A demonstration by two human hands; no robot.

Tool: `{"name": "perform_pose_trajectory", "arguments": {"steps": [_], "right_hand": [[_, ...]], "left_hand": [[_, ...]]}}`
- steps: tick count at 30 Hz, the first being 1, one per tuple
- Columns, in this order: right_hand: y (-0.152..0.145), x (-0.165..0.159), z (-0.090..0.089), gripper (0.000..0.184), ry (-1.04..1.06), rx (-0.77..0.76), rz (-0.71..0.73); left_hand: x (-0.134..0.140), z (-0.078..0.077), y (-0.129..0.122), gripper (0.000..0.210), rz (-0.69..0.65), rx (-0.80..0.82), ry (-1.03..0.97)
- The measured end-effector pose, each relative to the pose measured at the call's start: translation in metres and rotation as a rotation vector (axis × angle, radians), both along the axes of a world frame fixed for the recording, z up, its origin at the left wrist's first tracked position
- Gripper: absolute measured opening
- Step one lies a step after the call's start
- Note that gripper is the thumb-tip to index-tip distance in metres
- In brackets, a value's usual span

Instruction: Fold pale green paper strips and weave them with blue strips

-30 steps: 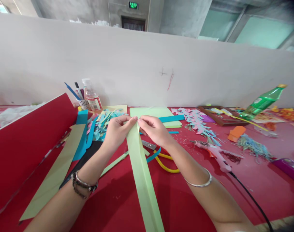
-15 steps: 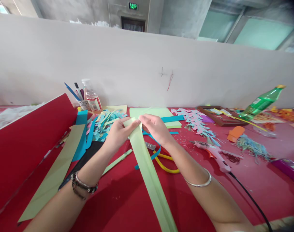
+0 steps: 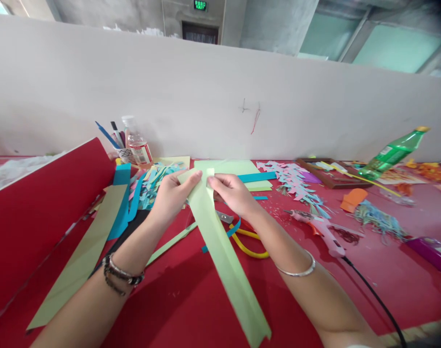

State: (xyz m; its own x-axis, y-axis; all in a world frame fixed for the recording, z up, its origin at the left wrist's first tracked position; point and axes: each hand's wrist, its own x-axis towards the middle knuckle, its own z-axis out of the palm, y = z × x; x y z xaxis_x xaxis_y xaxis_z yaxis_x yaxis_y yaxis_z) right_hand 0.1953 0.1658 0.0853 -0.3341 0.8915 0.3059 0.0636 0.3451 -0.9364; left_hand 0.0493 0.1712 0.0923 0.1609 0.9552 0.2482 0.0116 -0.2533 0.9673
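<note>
Two-handed, pinching a long, pale green paper strip in left hand and right hand. Holding it over the flat red tabletop, slanting toward the near edge.

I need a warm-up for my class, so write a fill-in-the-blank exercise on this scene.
1. The left hand and right hand hold a pale ____ paper strip.
2. The pink glue gun has a ____ cord.
3. A silver bangle circles the ____ forearm.
Missing words: green; black; right.
</note>
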Motion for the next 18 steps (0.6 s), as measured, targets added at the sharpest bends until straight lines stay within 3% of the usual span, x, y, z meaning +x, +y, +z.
{"name": "perform_pose_trajectory", "arguments": {"steps": [6, 9, 14, 18], "right_hand": [[0.0, 0.0, 0.002, 0.037, 0.064, 0.028, -0.197], [0.0, -0.001, 0.003, 0.038, 0.081, 0.039, -0.266], [-0.006, -0.004, 0.007, 0.039, -0.006, 0.061, -0.24], [-0.012, -0.005, 0.012, 0.035, -0.127, 0.155, -0.205]], "left_hand": [[0.003, 0.001, -0.005, 0.031, -0.072, -0.075, 0.069], [0.008, -0.001, -0.009, 0.026, -0.045, -0.13, 0.039], [0.007, -0.003, -0.006, 0.024, 0.041, -0.079, -0.05], [0.0, -0.002, -0.003, 0.025, 0.02, -0.004, -0.012]]}}
